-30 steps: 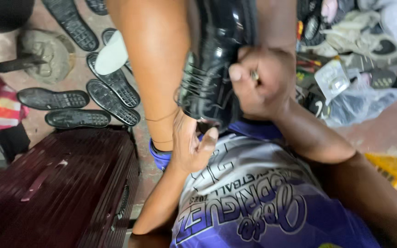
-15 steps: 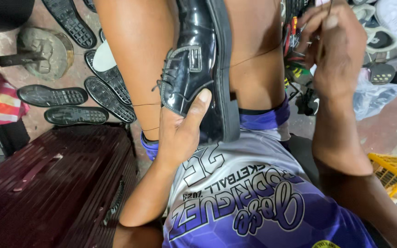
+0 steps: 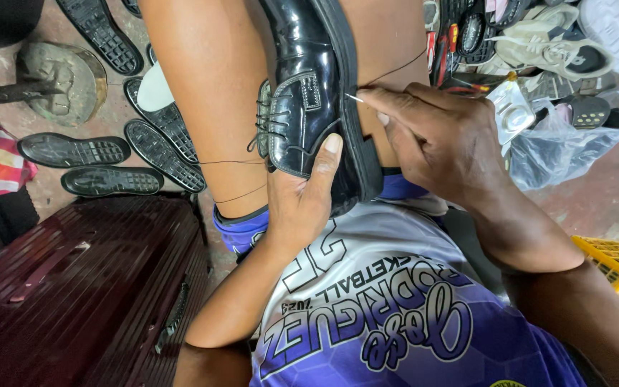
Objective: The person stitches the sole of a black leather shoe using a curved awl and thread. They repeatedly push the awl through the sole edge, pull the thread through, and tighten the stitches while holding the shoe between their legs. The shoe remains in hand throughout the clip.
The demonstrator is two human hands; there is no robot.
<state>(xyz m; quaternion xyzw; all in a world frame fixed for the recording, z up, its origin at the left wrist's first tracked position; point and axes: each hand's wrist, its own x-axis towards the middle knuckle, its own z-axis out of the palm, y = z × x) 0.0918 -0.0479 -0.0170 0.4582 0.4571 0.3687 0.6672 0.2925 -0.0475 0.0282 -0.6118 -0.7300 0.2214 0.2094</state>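
A glossy black lace-up dress shoe (image 3: 308, 86) rests between my bare knees, toe pointing away, sole edge turned to the right. My left hand (image 3: 302, 197) grips the shoe's heel end from below, thumb pressed on the upper. My right hand (image 3: 442, 140) pinches a thin needle (image 3: 353, 98) whose tip touches the seam between sole and upper. A dark thread (image 3: 395, 70) runs from the needle up to the right, and more thread (image 3: 231, 162) crosses my left leg.
Several loose black rubber soles (image 3: 112, 154) lie on the floor at left beside a metal shoe anvil (image 3: 59, 72). A dark red suitcase (image 3: 73, 294) stands at lower left. Shoes, a plastic bag (image 3: 560, 147) and a yellow crate (image 3: 614, 258) crowd the right.
My right hand has come down from its raised, thread-pulling position to the shoe's sole edge with the needle. The left hand has kept its hold on the shoe.
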